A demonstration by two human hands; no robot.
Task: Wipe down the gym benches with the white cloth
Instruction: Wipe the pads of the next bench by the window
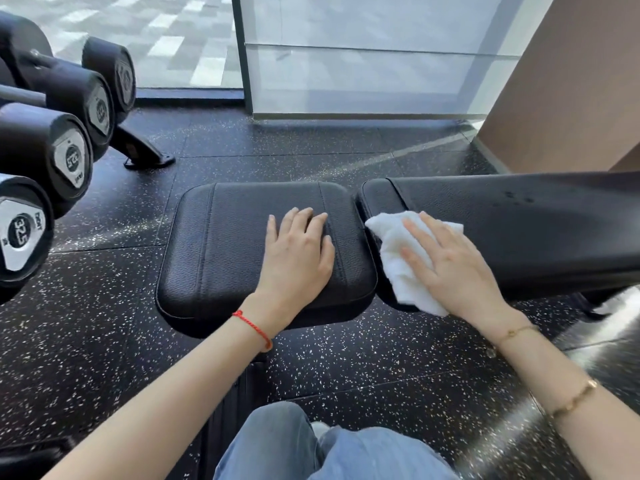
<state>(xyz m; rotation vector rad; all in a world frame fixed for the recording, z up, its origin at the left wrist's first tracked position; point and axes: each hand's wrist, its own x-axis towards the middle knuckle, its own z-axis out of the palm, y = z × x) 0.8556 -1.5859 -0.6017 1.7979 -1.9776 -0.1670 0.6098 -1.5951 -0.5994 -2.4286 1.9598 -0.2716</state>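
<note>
Head view:

- Seat pad: black, padded, textured cover; the left section of the surface, parted by a narrow gap from the back pad.
- White cloth: crumpled, laid over the left end of the back pad and draped down its near edge, beside the gap.
- Right hand: laid flat on the cloth, fingers spread and released, pressing down, not clenched round it.
- Left hand: rested palm-down near the right edge of the seat pad, fingers extended, nothing grasped.
- Handling, judged: the cloth is taken to be light, soft and limp, likely to bunch or slide on the smooth cover; best controlled by a flat palm over its middle, or gathered at the hanging near end.
- Dumbbells: racked at far left, apart from the surface.
- Floor: dark, speckled.
</note>
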